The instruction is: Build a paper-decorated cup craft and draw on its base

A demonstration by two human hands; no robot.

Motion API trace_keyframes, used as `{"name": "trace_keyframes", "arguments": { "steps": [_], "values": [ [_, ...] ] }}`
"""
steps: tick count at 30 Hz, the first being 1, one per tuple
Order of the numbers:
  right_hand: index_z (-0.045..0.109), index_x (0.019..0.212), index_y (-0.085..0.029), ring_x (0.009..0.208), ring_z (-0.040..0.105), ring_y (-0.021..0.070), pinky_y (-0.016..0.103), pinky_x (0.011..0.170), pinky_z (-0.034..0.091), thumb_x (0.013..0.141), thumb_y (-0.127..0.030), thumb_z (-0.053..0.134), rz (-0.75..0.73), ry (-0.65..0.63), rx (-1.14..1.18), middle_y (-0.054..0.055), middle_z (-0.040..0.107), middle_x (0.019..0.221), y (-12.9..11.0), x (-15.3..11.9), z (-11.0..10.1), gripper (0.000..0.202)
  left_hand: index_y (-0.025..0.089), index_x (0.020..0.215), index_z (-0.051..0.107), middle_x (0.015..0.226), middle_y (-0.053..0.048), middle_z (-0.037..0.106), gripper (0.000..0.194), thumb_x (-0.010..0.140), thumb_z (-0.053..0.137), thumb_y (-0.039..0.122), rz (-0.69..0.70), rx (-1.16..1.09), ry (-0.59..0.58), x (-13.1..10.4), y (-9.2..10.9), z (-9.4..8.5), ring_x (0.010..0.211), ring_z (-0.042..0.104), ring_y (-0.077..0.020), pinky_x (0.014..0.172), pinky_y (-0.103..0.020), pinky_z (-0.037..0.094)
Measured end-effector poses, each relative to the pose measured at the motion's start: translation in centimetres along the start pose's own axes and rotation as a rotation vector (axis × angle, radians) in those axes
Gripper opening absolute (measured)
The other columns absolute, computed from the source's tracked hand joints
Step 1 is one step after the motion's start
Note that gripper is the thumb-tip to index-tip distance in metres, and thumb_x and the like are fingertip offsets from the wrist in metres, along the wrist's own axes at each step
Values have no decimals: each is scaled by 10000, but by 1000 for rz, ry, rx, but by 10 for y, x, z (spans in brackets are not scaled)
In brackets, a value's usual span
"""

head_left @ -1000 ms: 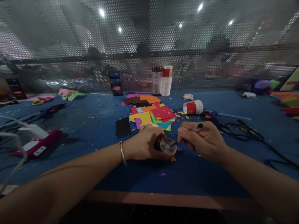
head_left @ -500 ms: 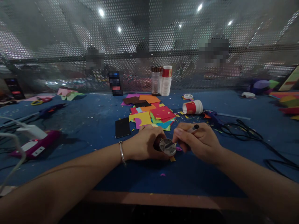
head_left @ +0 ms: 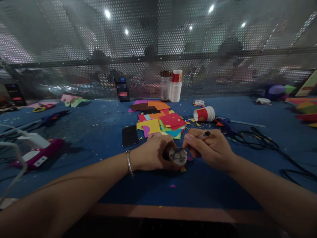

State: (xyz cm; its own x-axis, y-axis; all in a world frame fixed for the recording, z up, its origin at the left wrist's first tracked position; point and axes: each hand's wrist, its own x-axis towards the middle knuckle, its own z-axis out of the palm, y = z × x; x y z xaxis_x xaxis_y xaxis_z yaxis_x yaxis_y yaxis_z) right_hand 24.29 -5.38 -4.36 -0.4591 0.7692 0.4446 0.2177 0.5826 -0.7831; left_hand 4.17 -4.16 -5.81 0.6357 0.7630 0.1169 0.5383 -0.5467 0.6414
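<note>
My left hand [head_left: 157,152] is wrapped round what looks like a brown-sided paper cup, its white round end [head_left: 177,156] turned up towards me. Dark lines and rings are drawn on that white face; the cup's side is mostly hidden by my fingers. In my right hand [head_left: 209,147] a dark pen [head_left: 205,135] is pinched, its back end sticking up above the knuckles and its tip at the upper edge of the drawn face. Just beyond my hands lies a pile of coloured paper [head_left: 148,125], with a black sheet [head_left: 130,136] to its left.
A red-and-white paper cup [head_left: 204,114] lies on its side by a glue gun [head_left: 226,125] with a black cable. Behind stand a clear bottle [head_left: 165,86] and stacked cups [head_left: 176,86]. At left are a purple power strip [head_left: 47,153] and scissors [head_left: 43,107].
My right hand and the pen have shifted slightly; the pen's tip has moved from across the drawn face towards its upper edge. My left hand keeps its hold.
</note>
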Motion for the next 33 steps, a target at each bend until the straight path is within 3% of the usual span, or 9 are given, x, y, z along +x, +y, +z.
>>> {"name": "trace_keyframes", "arguments": {
  "steps": [14,20,27,33],
  "values": [
    [614,624,-178,389,421,71,220,388,316,951,-271,502,-53,30,-114,-50,480,459,-7,-1,-5,358,183,875,616,801,-28,684,411,656,829,459,-3,28,-15,0,1,-1,682,572,-167,596,-303,392],
    [657,721,-187,403,466,82,224,409,357,990,-277,488,-81,188,-99,-41,534,475,0,-8,-6,330,183,872,615,793,-23,656,393,653,828,429,-30,-3,-6,-3,3,0,672,548,-159,580,-296,392],
    [695,907,-219,527,567,103,248,509,451,1015,-360,498,-122,452,-135,-1,663,688,4,-3,-7,266,206,952,558,1014,-54,607,439,699,804,468,-42,172,255,-2,1,0,972,541,-266,876,-441,407],
    [662,1000,-230,705,638,137,271,631,507,997,-369,524,-90,429,-188,38,707,927,12,7,-10,196,219,1024,538,1087,-52,541,402,709,771,309,20,359,458,-3,1,-2,1072,481,-278,947,-438,382]
  ]
}}
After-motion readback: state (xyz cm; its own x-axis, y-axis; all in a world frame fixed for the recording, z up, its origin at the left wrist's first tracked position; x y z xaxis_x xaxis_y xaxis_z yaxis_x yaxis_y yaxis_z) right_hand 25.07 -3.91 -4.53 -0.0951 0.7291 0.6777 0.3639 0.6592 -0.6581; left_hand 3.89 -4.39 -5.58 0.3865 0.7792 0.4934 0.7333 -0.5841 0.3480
